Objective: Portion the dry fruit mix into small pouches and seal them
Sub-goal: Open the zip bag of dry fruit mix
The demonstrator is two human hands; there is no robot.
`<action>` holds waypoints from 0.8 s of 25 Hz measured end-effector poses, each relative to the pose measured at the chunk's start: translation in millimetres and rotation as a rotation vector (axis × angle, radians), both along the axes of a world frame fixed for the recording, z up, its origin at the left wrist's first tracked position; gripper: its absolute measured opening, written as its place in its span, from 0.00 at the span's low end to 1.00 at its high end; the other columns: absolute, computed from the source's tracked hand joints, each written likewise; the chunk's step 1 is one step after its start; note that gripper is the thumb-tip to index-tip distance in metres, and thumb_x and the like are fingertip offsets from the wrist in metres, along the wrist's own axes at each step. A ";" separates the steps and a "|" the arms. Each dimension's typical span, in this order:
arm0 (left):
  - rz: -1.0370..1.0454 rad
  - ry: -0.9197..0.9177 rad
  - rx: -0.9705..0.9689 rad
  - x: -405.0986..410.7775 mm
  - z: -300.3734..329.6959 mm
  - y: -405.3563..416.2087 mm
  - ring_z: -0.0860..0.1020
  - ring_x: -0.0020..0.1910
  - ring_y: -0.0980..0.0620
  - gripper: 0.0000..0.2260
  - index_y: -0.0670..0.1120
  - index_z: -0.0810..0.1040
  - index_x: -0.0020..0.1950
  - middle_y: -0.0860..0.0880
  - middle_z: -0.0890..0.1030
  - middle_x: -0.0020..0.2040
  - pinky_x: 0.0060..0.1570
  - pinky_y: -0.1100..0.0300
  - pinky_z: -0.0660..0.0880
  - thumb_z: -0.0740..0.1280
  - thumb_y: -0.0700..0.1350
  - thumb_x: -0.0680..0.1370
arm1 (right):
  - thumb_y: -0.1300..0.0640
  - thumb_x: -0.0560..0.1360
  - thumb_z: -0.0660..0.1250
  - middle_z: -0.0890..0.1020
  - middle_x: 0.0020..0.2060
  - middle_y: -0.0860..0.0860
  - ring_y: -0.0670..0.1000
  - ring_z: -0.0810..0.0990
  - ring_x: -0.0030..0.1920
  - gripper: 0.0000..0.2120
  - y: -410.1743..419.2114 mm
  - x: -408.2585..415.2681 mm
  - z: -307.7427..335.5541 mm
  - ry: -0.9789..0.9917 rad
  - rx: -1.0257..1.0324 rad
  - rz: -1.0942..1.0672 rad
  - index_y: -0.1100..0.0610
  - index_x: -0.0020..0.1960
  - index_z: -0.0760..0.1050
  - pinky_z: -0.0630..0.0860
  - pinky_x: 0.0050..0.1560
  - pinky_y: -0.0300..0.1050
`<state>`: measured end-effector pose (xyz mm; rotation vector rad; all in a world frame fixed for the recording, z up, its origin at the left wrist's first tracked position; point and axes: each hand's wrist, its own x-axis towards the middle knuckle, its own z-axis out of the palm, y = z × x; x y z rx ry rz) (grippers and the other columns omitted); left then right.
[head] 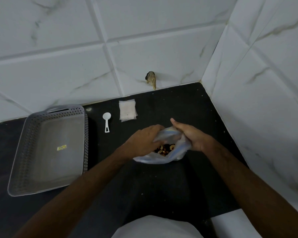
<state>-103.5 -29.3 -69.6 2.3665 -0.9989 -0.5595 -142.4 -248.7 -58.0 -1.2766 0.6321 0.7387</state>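
Observation:
A clear plastic bag (163, 158) stands on the black counter (162, 189) with its mouth spread, and a brown dry fruit mix (164, 149) shows inside. My left hand (143, 143) grips the bag's left rim. My right hand (191, 136) grips the right rim, thumb pointing toward the wall. A small stack of empty clear pouches (127, 110) lies flat behind the bag near the wall. A white plastic scoop (107, 121) lies to the left of the pouches, bowl toward the wall.
A grey perforated basket (33, 134) with nothing in it but a small sticker sits at the left of the counter. White marbled tile walls close the back and right. A brown blob (151, 80) is stuck on the back wall.

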 end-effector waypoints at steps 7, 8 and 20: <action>0.306 0.167 -0.077 2.7 -6.9 -20.0 0.75 0.39 0.53 0.05 0.43 0.71 0.54 0.46 0.77 0.45 0.38 0.56 0.71 0.57 0.42 0.85 | 0.43 0.78 0.68 0.69 0.56 0.50 0.46 0.74 0.48 0.22 13.9 -25.4 -1.5 -0.401 -0.994 0.355 0.54 0.65 0.68 0.73 0.43 0.41; 0.335 0.225 -0.072 2.2 -4.7 -21.4 0.76 0.39 0.52 0.05 0.43 0.71 0.56 0.46 0.77 0.45 0.37 0.57 0.72 0.57 0.43 0.85 | 0.46 0.79 0.68 0.69 0.57 0.51 0.45 0.73 0.47 0.20 15.6 -29.0 -7.0 -0.402 -1.042 0.390 0.54 0.65 0.69 0.71 0.41 0.39; -0.015 -0.113 0.054 -4.1 17.8 -35.6 0.80 0.56 0.50 0.18 0.48 0.65 0.72 0.47 0.76 0.65 0.54 0.53 0.79 0.62 0.47 0.83 | 0.50 0.78 0.70 0.87 0.50 0.56 0.52 0.85 0.51 0.15 -2.7 -19.6 -4.2 -0.222 -0.148 0.006 0.61 0.57 0.82 0.82 0.52 0.47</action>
